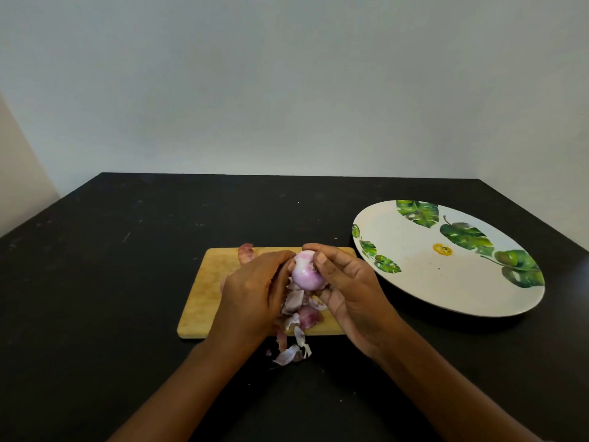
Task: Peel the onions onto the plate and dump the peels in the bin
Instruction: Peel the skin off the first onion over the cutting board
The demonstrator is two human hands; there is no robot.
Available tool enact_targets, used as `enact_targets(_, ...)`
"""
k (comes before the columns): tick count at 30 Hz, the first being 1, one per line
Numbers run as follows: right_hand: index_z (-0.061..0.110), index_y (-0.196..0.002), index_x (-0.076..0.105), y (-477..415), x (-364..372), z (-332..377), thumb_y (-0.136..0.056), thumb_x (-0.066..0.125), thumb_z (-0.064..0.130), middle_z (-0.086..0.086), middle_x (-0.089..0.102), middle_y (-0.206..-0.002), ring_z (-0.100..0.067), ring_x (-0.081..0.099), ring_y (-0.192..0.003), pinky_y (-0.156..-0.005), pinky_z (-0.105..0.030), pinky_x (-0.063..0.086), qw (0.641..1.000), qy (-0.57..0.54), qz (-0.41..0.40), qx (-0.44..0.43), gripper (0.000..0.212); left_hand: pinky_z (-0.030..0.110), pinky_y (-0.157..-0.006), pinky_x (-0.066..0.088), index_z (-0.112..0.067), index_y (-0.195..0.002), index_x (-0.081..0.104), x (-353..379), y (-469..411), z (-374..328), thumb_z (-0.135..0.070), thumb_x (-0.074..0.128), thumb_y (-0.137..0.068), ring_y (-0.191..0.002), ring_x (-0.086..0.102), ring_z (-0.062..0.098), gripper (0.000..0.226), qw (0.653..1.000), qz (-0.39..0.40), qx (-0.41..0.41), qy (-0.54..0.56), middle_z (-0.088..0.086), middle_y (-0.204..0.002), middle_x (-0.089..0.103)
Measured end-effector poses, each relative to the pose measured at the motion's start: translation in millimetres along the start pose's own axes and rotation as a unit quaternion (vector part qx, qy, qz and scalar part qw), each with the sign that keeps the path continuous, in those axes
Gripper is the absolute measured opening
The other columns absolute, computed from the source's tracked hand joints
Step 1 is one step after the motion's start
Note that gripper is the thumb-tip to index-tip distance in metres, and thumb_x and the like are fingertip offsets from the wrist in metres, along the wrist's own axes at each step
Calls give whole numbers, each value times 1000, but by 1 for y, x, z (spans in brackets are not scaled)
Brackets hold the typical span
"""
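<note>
L forearm (178, 393) & R forearm (446, 387) reach in from bottom edge. L hand (251, 298) and R hand (347, 291) both grip the onion (306, 274), mostly peeled, fingers curled round it, R thumb on top, over the wooden board (204, 291). Peels (294, 314) heaped on board below hands, some spilling onto black table (127, 282). Leaf-print plate (430, 275) sits just right of board.
</note>
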State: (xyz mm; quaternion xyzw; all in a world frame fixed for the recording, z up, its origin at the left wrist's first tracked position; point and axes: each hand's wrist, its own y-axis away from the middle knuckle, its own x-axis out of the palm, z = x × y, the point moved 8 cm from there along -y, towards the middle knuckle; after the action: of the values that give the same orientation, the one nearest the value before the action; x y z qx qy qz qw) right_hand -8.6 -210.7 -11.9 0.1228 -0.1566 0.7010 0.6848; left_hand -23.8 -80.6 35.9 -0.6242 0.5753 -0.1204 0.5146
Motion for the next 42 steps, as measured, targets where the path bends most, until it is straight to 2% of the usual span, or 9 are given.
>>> enact_targets(4, 20, -103, 68, 1, 1, -6, -74, 62, 32, -6, 72, -112, -22, 68, -106, -91, -36, 55, 999, 38, -10, 15, 32, 2, -76, 35, -7, -98, 62, -2, 1, -7, -30, 43, -95, -80, 49, -2, 30, 998, -17, 25, -47, -5, -86, 61)
enact_targets(6, 20, -104, 68, 1, 2, -7, -74, 62, 32, -6, 71, -112, -21, 68, -106, -88, -35, 56, 999, 32, -11, 22, 33, 1, -76, 32, -14, -101, 56, 1, 3, -5, -20, 51, -89, -79, 46, -2, 14, 997, -17, 29, -70, -6, -86, 57)
enact_targets(10, 16, -105, 68, 2, 6, -8, -77, 61, 27, -6, 73, -108, -21, 69, -103, -81, -31, 58, 999, -3, 0, 32, 31, 3, -76, 30, -19, -100, 47, 5, 5, -1, -15, 58, -82, -77, 43, 1, 21, 995, -11, 32, -97, -11, -87, 48)
enact_targets(15, 8, -107, 67, 5, 15, -8, -80, 58, 20, -13, 71, -110, -26, 69, -103, -77, -31, 59, 997, -59, 24, 51, 31, 9, -61, 39, -31, -90, 45, 1, 5, 14, -18, 44, -93, -74, 52, 2, 14, 996, -34, -85, -10, -17, -75, 51)
enact_targets(19, 2, -112, 65, 5, 18, -8, -81, 57, 21, -20, 68, -115, -29, 69, -102, -82, -36, 59, 988, -128, 38, 78, 36, 8, -58, 38, -22, -87, 49, -2, 4, 17, -18, 35, -97, -71, 54, 0, 17, 989, -60, -131, 35, -12, -72, 53)
enact_targets(22, 1, -110, 65, 6, 17, -6, -82, 55, 21, -21, 68, -112, -26, 71, -92, -71, -31, 59, 983, -163, 31, 80, 35, 9, -61, 41, -20, -88, 55, -4, 3, 18, -21, 40, -96, -74, 57, 1, 17, 986, -64, -143, 59, -11, -76, 58)
enact_targets(29, 6, -99, 67, 0, 3, -1, -72, 64, 19, -9, 74, -94, -22, 71, -89, -69, -28, 59, 989, -137, -34, 43, 30, 3, -79, 41, -22, -94, 69, -12, 2, 16, -17, 65, -80, -93, 60, -8, 15, 988, -86, -118, 54, -8, -95, 67)
enact_targets(36, 9, -92, 70, -1, 3, 2, -71, 64, 20, -7, 75, -90, -19, 72, -87, -72, -26, 59, 996, -88, -27, 20, 24, 9, -72, 49, -22, -100, 68, -8, 0, 6, -33, 63, -82, -87, 66, -1, 22, 978, -52, -123, 157, -15, -93, 69)
enact_targets(42, 12, -90, 71, 1, 3, 5, -70, 64, 22, -4, 75, -85, -16, 72, -82, -69, -23, 58, 999, -46, -19, 17, 24, 16, -73, 52, -12, -101, 70, -9, -4, -5, -25, 62, -85, -85, 66, -1, 23, 997, -9, -9, 71, -6, -92, 72)
